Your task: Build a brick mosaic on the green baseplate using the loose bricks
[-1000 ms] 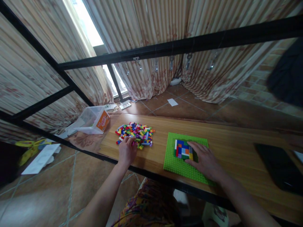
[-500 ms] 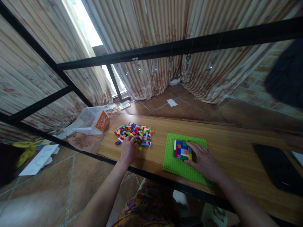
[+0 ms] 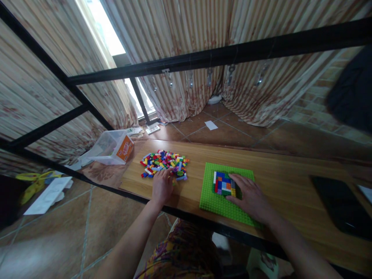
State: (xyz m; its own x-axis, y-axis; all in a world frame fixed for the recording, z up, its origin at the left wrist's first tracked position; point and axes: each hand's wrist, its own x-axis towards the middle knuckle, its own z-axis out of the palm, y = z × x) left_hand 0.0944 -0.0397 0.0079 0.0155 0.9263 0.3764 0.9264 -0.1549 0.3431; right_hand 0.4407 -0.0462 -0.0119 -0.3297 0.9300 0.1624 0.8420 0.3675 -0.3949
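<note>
The tabletop (image 3: 194,185) lies open between brick pile (image 3: 164,161) and baseplate (image 3: 215,203), whose right side the right hand (image 3: 247,194) blocks.

Left hand (image 3: 162,186) by the bricks (image 3: 162,159), grip too small to tell, and a blurred dark shape (image 3: 353,91), cropped right!

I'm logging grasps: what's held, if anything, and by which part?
Cannot tell: left hand at loose toy bricks, grip hidden; right hand at the right edge of the brick build.

Stretches both bare arms (image 3: 129,238) forward, curls the left hand (image 3: 162,188) palm down, and angles the right hand (image 3: 251,197) leftward with thumb (image 3: 236,200) and fingers (image 3: 240,180) parted.
</note>
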